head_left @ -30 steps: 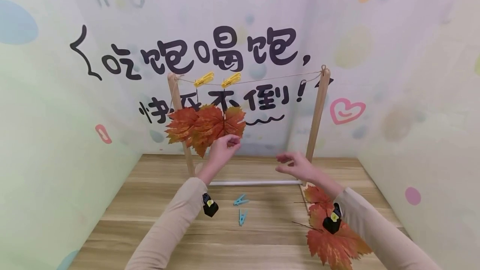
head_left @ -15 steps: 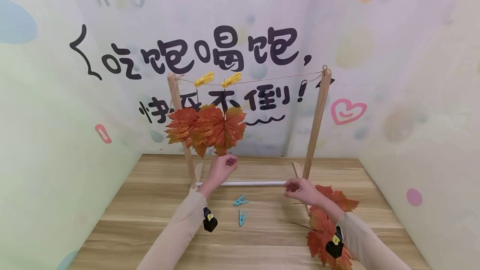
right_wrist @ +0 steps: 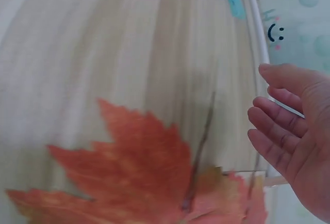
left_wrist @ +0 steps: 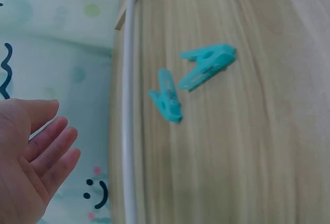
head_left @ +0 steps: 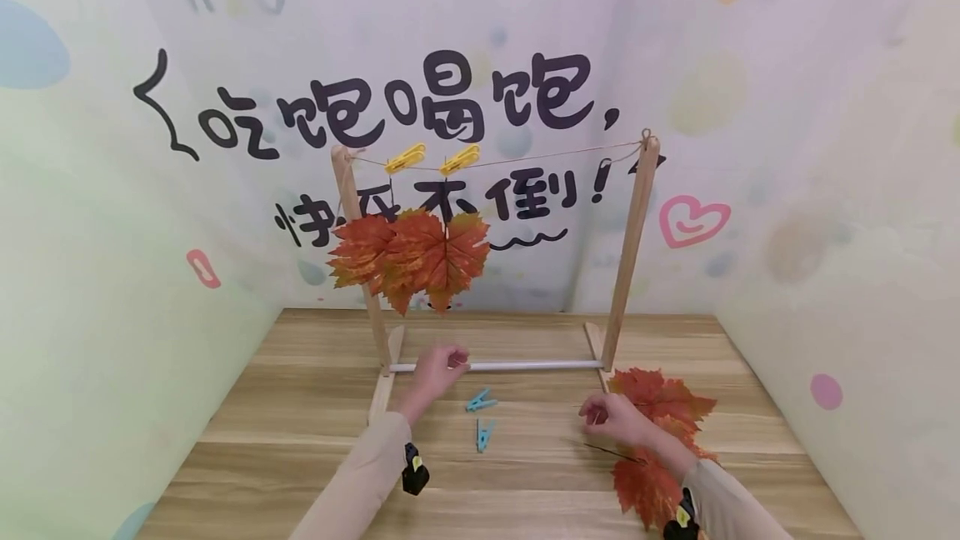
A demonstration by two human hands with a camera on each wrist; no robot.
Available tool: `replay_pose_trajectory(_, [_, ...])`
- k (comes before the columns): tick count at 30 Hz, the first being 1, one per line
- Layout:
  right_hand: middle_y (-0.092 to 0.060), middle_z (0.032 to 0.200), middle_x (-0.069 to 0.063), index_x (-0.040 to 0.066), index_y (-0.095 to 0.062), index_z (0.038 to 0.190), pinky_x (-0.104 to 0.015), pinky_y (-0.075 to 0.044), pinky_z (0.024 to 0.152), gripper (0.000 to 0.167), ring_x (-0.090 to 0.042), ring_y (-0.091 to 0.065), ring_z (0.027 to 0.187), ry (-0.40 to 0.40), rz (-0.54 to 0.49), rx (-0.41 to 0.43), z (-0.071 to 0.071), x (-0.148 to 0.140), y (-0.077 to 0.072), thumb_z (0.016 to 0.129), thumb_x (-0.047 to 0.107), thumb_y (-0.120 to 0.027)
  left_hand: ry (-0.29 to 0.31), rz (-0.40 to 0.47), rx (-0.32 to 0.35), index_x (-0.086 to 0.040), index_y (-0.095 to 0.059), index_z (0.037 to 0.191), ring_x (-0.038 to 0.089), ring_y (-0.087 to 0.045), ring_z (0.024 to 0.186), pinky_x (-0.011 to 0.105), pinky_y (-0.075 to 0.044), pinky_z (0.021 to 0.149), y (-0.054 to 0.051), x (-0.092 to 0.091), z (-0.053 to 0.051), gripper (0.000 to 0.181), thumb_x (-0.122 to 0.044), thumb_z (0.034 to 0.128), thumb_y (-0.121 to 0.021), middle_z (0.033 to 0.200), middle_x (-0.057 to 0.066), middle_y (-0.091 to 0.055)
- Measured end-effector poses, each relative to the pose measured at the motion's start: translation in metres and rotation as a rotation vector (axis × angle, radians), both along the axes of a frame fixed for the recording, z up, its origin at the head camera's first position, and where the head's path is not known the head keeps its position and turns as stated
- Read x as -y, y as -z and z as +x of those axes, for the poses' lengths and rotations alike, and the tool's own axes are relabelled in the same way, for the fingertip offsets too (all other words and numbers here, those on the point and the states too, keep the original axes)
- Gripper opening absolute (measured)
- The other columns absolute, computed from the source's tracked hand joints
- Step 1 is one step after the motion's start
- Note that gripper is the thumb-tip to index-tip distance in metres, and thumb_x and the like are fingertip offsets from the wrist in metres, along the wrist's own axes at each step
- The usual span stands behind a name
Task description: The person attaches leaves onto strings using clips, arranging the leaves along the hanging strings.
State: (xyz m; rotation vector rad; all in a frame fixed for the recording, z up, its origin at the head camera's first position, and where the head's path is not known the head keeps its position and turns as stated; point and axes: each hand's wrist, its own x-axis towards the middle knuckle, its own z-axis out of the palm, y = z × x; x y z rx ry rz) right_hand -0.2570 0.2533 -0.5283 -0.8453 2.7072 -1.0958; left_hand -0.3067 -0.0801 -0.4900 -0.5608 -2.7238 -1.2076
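Note:
My left hand (head_left: pixel 438 373), relaxed and holding nothing, hovers near the white rod (head_left: pixel 536 366) at the frame's base; its loosely bent fingers show in the left wrist view (left_wrist: pixel 36 157). Two blue clothespins (head_left: pixel 481 400) (left_wrist: pixel 209 65) lie on the table to its right. My right hand (head_left: pixel 615 422) is over the table beside the red-orange leaves (head_left: pixel 647 492), its fingers loosely bent around nothing in the right wrist view (right_wrist: pixel 294 126). A leaf stem (right_wrist: pixel 205 133) points up beside it. Other maple leaves (head_left: pixel 442 252) hang from the string by two yellow clothespins (head_left: pixel 460 160).
Two wooden posts (head_left: pixel 632 257) stand at the sides of the frame, with a thin string (head_left: pixel 555 155) tied between their tops. Wooden feet (head_left: pixel 381 398) rest on the table (head_left: pixel 525 490). A printed curtain stands behind and at both sides.
Both hands have come down toward the table, the left from beside the hanging leaves, the right from near the right post to the lying leaves' stems.

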Motion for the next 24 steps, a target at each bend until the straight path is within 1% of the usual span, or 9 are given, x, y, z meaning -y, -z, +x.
replay_pose_trajectory(3, [-0.057,0.071,0.004,-0.003,-0.061,0.086,-0.02,-0.044,0.054,0.014,-0.001,-0.05,0.063,0.013,-0.006,0.005,0.007,-0.002,0.005,0.077,0.005,-0.068,0.0,0.014,0.043,0.001,-0.065,0.099,0.023,-0.063,0.082,0.033,-0.052,0.072,0.008,-0.001,0.003,0.017,-0.005,0.0841,-0.062,0.09,0.01,-0.066])
replay_pose_trajectory(8, [-0.058,0.072,0.002,-0.002,-0.061,0.085,-0.02,-0.044,0.055,0.013,0.0,-0.049,0.065,0.015,-0.009,0.02,0.015,-0.004,0.011,0.076,0.005,-0.069,0.001,0.023,0.051,0.003,-0.064,0.098,0.023,-0.063,0.081,0.033,-0.051,0.071,0.022,-0.005,0.009,0.015,-0.004,0.0842,-0.061,0.087,0.01,-0.066])
replay_pose_trajectory(11, [-0.059,0.073,-0.001,0.0,-0.062,0.084,-0.02,-0.045,0.056,0.012,-0.001,-0.05,0.066,0.012,-0.011,0.024,0.018,-0.004,0.015,0.076,0.004,-0.07,0.009,0.036,0.052,0.004,-0.064,0.096,0.023,-0.063,0.08,0.032,-0.052,0.07,0.027,-0.006,0.014,0.015,-0.003,0.0841,-0.061,0.086,0.011,-0.066])
replay_pose_trajectory(15, [-0.058,0.074,-0.001,0.001,-0.061,0.082,-0.021,-0.045,0.057,0.013,-0.002,-0.05,0.066,0.038,-0.004,0.027,0.019,-0.004,0.021,0.074,0.004,-0.071,-0.009,0.071,0.056,0.004,-0.064,0.095,0.024,-0.063,0.079,0.033,-0.052,0.07,0.032,-0.008,0.018,0.014,-0.003,0.0837,-0.062,0.086,0.011,-0.066])
replay_pose_trajectory(19, [-0.056,0.075,0.003,0.005,-0.062,0.083,-0.021,-0.044,0.056,0.011,-0.002,-0.048,0.066,0.059,0.019,0.04,0.018,-0.004,0.03,0.075,0.003,-0.07,-0.033,0.081,0.042,0.004,-0.064,0.094,0.024,-0.063,0.078,0.031,-0.052,0.069,0.037,-0.008,0.019,0.013,-0.004,0.0833,-0.062,0.086,0.012,-0.066])
replay_pose_trajectory(21, [-0.056,0.074,0.004,0.006,-0.062,0.083,-0.021,-0.044,0.056,0.01,-0.001,-0.048,0.065,0.06,0.031,0.038,0.017,-0.004,0.034,0.076,0.001,-0.068,-0.026,0.09,0.037,0.006,-0.064,0.094,0.025,-0.063,0.078,0.03,-0.052,0.068,0.041,-0.008,0.021,0.014,-0.003,0.0829,-0.062,0.085,0.013,-0.066])
replay_pose_trajectory(24, [-0.057,0.073,0.002,0.005,-0.063,0.082,-0.021,-0.043,0.057,0.007,-0.001,-0.047,0.065,0.06,0.038,0.035,0.016,-0.004,0.038,0.077,0.002,-0.067,-0.015,0.115,0.058,0.006,-0.064,0.094,0.025,-0.063,0.078,0.03,-0.052,0.068,0.045,-0.008,0.026,0.014,-0.002,0.0829,-0.061,0.086,0.014,-0.066])
